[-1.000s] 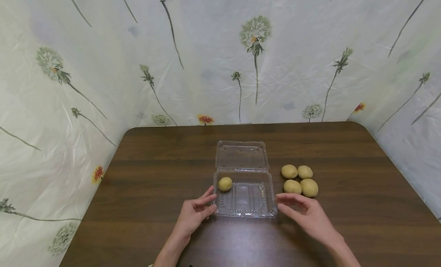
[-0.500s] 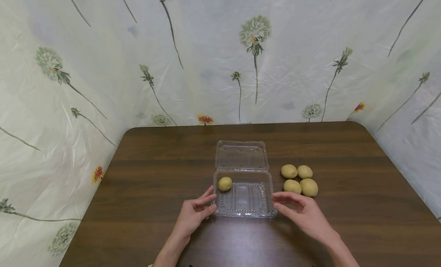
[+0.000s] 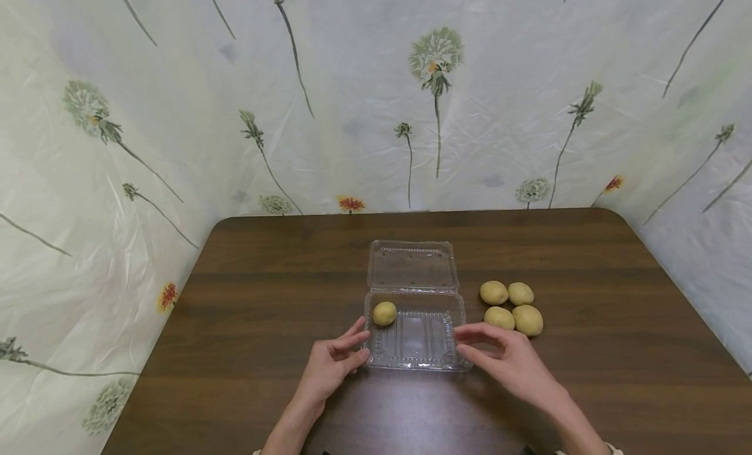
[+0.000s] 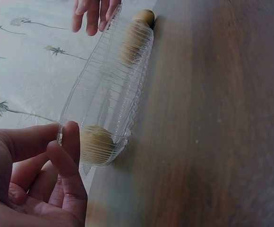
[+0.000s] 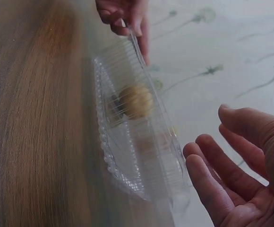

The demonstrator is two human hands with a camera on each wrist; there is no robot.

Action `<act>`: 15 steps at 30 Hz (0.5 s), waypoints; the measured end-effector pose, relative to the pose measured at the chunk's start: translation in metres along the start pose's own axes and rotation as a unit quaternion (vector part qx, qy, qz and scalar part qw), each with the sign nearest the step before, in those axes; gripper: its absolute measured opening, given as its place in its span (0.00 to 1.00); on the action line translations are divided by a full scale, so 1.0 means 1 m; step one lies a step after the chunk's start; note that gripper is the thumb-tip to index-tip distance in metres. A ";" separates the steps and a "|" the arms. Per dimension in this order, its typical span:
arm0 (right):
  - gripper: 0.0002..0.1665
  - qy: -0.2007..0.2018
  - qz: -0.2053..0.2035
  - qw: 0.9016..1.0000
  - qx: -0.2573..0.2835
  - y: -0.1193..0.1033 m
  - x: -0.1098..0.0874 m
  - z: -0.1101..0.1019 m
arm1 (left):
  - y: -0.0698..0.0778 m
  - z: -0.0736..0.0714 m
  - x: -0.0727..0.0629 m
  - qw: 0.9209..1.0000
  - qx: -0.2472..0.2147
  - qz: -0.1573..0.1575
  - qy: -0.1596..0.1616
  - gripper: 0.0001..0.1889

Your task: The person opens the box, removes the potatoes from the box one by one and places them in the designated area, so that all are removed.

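Note:
A clear plastic clamshell container (image 3: 414, 362) lies with its lid (image 3: 412, 266) folded back away from me. One potato (image 3: 384, 314) sits in the far left corner of its base. My left hand (image 3: 331, 363) pinches the left rim between thumb and fingers, seen closely in the left wrist view, where the hand (image 4: 42, 175) fills the lower left. Over the container's right rim hovers my right hand (image 3: 508, 360), thumb and fingers apart. In the right wrist view this hand (image 5: 241, 175) holds nothing and its fingertips are near the rim.
Several potatoes (image 3: 528, 320) are clustered on the dark wooden table (image 3: 282, 279), right of the container and just beyond my right hand. A flower-patterned curtain (image 3: 352, 102) hangs behind the table and along both sides.
My right hand has shifted left, from beside the container's right edge to over it. The left hand, container and potatoes have stayed put.

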State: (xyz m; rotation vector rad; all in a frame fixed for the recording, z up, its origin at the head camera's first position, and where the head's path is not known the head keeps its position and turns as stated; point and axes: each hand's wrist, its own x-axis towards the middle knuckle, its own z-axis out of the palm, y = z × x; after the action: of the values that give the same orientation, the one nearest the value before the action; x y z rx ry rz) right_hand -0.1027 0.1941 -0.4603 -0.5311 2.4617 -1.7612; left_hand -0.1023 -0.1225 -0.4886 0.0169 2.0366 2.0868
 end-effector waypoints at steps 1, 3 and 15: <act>0.18 0.000 0.000 1.000 0.003 0.000 0.001 0.001 | 0.000 0.000 0.000 1.000 0.001 0.000 0.000 0.20; 0.18 -0.002 -0.005 1.000 0.006 0.000 0.003 0.002 | 0.001 0.000 0.000 1.000 0.001 -0.001 -0.001 0.20; 0.18 -0.010 -0.046 0.999 -0.004 0.000 0.014 0.008 | 0.000 0.000 0.000 1.000 0.000 0.001 -0.001 0.20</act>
State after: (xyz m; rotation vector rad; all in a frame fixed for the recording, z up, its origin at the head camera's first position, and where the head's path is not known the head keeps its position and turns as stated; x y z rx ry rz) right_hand -0.1137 0.1824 -0.4610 -0.6685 2.4700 -1.7689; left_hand -0.1022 -0.1225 -0.4881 0.0215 2.0360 2.0861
